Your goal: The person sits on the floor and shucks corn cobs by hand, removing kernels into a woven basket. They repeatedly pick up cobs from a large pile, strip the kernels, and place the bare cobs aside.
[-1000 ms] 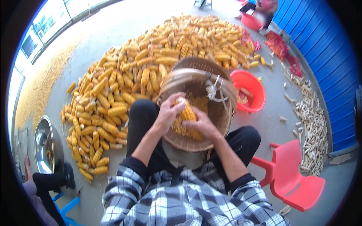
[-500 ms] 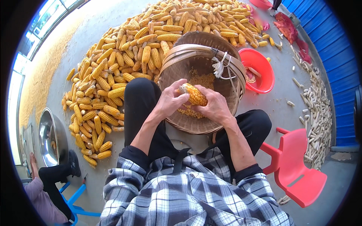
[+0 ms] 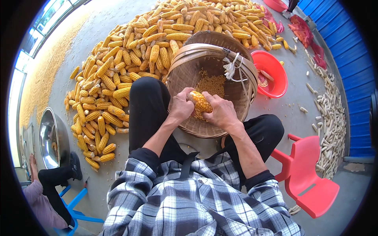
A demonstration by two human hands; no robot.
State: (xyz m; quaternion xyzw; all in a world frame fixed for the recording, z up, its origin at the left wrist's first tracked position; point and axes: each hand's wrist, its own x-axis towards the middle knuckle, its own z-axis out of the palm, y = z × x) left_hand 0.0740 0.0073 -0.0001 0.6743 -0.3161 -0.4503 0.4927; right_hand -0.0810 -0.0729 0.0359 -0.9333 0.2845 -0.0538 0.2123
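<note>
Over the near part of a woven bamboo basket [image 3: 185, 70] I hold a yellow corn cob [image 3: 201, 104] still covered with kernels for the most part. My left hand [image 3: 182, 105] grips its left side, fingers curled. On its right side, my right hand [image 3: 221, 112] is wrapped round it with the thumb pressed to the kernels. Loose corn kernels [image 3: 212, 84] lie on the basket's bottom. White string [image 3: 230, 70] is tied to the basket's handle. The basket stands between my knees.
A large heap of corn cobs [image 3: 136, 51] spreads ahead and left. To the right are a red basin [image 3: 275, 74], a red plastic chair [image 3: 309, 177] and stripped cobs [image 3: 331, 129] along the blue wall [image 3: 350, 78]. At left, a person [image 3: 45, 200] sits by a metal basin [image 3: 49, 137].
Both hands have closed in tighter round the cob. My left hand has turned to a fist-like grip, and the cob's pale end is tilted differently. The view has shifted slightly.
</note>
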